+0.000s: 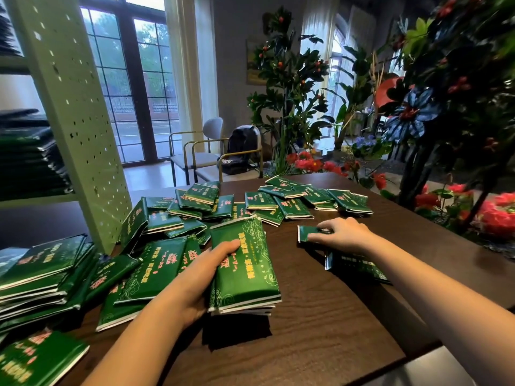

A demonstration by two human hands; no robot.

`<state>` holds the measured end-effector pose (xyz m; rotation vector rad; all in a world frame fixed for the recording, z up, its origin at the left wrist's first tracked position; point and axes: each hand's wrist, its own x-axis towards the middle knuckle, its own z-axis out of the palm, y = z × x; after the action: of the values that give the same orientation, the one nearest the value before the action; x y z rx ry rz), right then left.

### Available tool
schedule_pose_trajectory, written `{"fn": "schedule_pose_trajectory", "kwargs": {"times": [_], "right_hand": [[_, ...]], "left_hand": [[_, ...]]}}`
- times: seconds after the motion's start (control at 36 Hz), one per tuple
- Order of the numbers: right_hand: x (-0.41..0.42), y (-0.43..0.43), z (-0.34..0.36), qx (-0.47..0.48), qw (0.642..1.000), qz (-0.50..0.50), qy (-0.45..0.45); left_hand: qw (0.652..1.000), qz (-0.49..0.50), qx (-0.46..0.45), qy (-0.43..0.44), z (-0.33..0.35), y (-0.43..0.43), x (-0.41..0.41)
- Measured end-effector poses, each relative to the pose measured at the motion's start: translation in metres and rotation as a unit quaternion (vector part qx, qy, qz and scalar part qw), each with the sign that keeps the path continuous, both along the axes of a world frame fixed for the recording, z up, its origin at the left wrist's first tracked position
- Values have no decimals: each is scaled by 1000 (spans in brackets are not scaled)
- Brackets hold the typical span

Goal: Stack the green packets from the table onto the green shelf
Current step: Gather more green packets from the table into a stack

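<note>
While the left hand (200,277) is clamping a packet bundle (245,271) by one edge, its lower packets are probably working loose. The right hand (344,232) is pinching a single packet (306,234).

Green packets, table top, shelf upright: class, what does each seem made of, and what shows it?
Green packets: probably glossy plastic film; light glints on them. Table top: dark wood or wood-look veneer, satin; grain lines show. Shelf upright: likely painted metal, matte pale green; thin sheet punched with small holes.
</note>
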<state>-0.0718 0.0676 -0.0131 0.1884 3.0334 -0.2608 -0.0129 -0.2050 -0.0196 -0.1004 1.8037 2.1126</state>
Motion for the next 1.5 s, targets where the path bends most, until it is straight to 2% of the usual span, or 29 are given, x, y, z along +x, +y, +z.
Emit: {"fn": "schedule_pose_trajectory", "kwargs": {"times": [0.08,0.31,0.44,0.56,0.69,0.75,0.86,1.0,1.14,1.31,1.5], "right_hand": [[-11,5,1,-39,999,-15,11],[-26,13,0,-29,999,-1,-35],[-22,9,6,-49,998,29,3],[-21,9,13,-38,996,40,75],[-12,17,30,-108,982,73,134],[-6,24,37,-140,981,79,112],[7,39,42,-159,983,87,-2],[17,49,35,-93,988,79,-96],[23,50,29,6,991,81,-108],[27,48,33,23,988,64,-140],[30,44,32,28,990,49,-131]], "left_hand": [[1000,6,-5,-7,1,0,0],[999,33,-39,-18,5,5,-7],[999,11,-37,-6,0,4,-5],[1000,-10,-28,-2,-3,4,-3],[999,-18,-35,8,-5,3,-4],[999,-18,-35,7,-6,3,-6],[999,-27,-24,7,-8,2,-6],[1000,-18,-21,15,-9,3,-6],[998,-22,-39,38,-18,-1,-12],[998,-22,-44,42,-21,-2,-13],[998,-21,-46,44,-19,-2,-9]]}}
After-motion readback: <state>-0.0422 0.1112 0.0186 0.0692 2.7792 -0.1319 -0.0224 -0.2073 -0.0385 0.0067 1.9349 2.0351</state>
